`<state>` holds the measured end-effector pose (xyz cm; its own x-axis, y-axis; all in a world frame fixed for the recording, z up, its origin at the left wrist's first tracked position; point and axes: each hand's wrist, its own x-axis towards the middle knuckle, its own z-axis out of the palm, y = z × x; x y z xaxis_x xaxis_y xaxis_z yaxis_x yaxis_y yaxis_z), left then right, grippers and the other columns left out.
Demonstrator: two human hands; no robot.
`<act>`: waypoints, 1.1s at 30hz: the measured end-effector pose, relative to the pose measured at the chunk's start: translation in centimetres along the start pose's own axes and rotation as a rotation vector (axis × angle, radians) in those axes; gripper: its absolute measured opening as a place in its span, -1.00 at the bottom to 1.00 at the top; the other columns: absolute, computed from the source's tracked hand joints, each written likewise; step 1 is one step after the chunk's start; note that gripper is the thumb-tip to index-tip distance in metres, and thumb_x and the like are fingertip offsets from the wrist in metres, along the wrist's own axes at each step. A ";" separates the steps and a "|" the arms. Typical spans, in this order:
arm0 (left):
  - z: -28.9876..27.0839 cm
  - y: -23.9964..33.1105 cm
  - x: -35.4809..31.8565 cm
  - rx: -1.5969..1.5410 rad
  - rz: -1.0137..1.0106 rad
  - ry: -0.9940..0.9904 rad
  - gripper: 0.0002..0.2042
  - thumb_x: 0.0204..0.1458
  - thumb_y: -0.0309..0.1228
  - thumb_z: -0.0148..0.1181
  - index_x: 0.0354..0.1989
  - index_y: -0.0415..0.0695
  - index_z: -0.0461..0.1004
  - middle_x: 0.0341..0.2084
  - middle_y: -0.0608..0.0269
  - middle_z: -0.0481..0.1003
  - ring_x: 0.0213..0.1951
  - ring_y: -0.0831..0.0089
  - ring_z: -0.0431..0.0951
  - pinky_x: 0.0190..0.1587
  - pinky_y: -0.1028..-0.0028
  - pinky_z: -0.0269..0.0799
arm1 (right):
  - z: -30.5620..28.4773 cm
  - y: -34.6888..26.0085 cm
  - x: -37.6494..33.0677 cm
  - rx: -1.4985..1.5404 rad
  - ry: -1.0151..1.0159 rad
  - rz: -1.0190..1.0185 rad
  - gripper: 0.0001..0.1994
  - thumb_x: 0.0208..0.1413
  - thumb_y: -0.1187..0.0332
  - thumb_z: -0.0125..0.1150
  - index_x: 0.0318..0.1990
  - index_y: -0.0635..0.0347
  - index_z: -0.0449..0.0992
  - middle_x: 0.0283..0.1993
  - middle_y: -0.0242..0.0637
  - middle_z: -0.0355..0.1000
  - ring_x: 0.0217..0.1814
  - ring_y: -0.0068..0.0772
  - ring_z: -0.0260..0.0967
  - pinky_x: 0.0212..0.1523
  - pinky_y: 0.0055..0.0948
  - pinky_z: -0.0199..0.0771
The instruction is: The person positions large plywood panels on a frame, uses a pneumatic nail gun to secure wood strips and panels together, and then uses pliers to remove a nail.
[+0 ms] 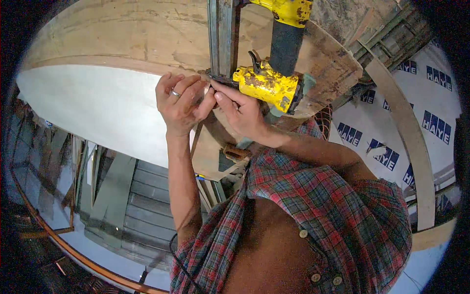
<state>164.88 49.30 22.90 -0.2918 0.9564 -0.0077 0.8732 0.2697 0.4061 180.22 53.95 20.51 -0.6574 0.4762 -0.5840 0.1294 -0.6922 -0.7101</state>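
Note:
A worn yellow and black nail gun (269, 85) lies on the wooden worktop in front of me, its long metal magazine (223, 39) reaching to the far edge of the view. Beside the near end of that magazine, the fingertips of both hands meet. My left hand (183, 100), wearing a ring, is closed with its fingers curled in a pinch. Thumb and forefinger pressed together, my right hand (244, 113) touches the same spot, close against the gun's body. A small pale sliver shows between the fingertips, too small and covered to name.
The wooden worktop (142, 36) has a curved edge. A large white panel (98, 108) lies at the left. On the right, a curved wooden strip (409, 127) stands over printed white sheeting (387, 132). Several boards (112, 196) lean below at the left; a dark cable (178, 262) hangs by my left sleeve.

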 end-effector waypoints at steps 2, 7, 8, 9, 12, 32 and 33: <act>0.0 0.0 0.0 -0.002 -0.009 0.007 -0.77 -0.41 -0.39 0.41 -0.47 0.01 0.56 -0.39 0.44 0.56 -0.28 0.31 0.47 0.01 0.26 0.33 | 0.0 0.0 0.0 0.001 0.006 0.010 -0.65 0.27 0.32 0.00 0.14 0.31 0.37 -0.11 -0.28 0.47 -0.14 -0.61 0.36 -0.12 -0.54 0.43; 0.0 0.0 0.2 -0.017 -0.002 0.008 -0.77 -0.41 -0.38 0.42 -0.48 0.00 0.57 -0.41 0.44 0.56 -0.29 0.32 0.47 0.01 0.25 0.32 | 0.0 -0.1 0.1 0.006 0.021 -0.024 -0.67 0.26 0.37 0.01 0.11 0.36 0.39 -0.10 -0.22 0.49 -0.10 -0.56 0.37 -0.07 -0.54 0.41; 0.0 0.0 0.2 -0.018 -0.004 0.007 -0.77 -0.41 -0.38 0.42 -0.48 0.00 0.57 -0.42 0.44 0.56 -0.29 0.32 0.47 0.01 0.26 0.32 | -0.1 -0.1 0.0 0.021 0.011 -0.013 -0.64 0.28 0.34 -0.01 0.14 0.36 0.35 -0.09 -0.23 0.47 -0.10 -0.56 0.37 -0.08 -0.54 0.42; 0.0 0.0 0.2 -0.013 -0.012 -0.005 -0.78 -0.41 -0.38 0.42 -0.48 -0.01 0.57 -0.42 0.43 0.56 -0.29 0.32 0.47 0.02 0.26 0.31 | -0.1 -0.1 0.0 0.000 -0.001 -0.034 -0.64 0.28 0.34 -0.01 0.14 0.36 0.35 -0.09 -0.23 0.47 -0.10 -0.56 0.37 -0.08 -0.54 0.42; 0.1 -0.1 0.1 -0.022 -0.012 0.002 -0.78 -0.40 -0.39 0.42 -0.49 -0.01 0.56 -0.42 0.43 0.56 -0.29 0.32 0.47 0.03 0.24 0.30 | -0.3 0.0 0.1 0.017 -0.011 -0.016 -0.65 0.28 0.35 -0.02 0.14 0.35 0.36 -0.09 -0.23 0.47 -0.09 -0.56 0.37 -0.09 -0.53 0.43; -1.1 1.9 -0.5 -0.118 -0.105 0.104 -0.51 -0.31 -0.44 0.40 -0.07 -0.08 0.49 -0.19 0.14 0.46 -0.08 0.18 0.43 0.07 0.27 0.31 | -8.2 -11.3 -3.9 -0.539 -0.777 -0.001 -0.59 0.11 0.37 0.16 0.14 0.17 0.39 -0.13 -0.13 0.52 -0.22 -0.39 0.49 -0.19 -0.40 0.47; -0.8 2.5 -0.8 -0.164 -0.222 0.173 -0.44 -0.32 -0.44 0.39 0.00 -0.14 0.44 -0.11 0.08 0.42 -0.05 0.12 0.40 0.10 0.24 0.30 | -8.2 -12.8 -3.6 -0.606 -0.793 -0.038 -0.58 0.07 0.37 0.20 0.13 0.16 0.40 -0.17 -0.14 0.54 -0.30 -0.43 0.49 -0.21 -0.42 0.47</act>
<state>166.95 49.11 24.66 -0.5425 0.8392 0.0371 0.7101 0.4346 0.5540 187.02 65.47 28.49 -0.9458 -0.1601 -0.2825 0.3098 -0.1849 -0.9326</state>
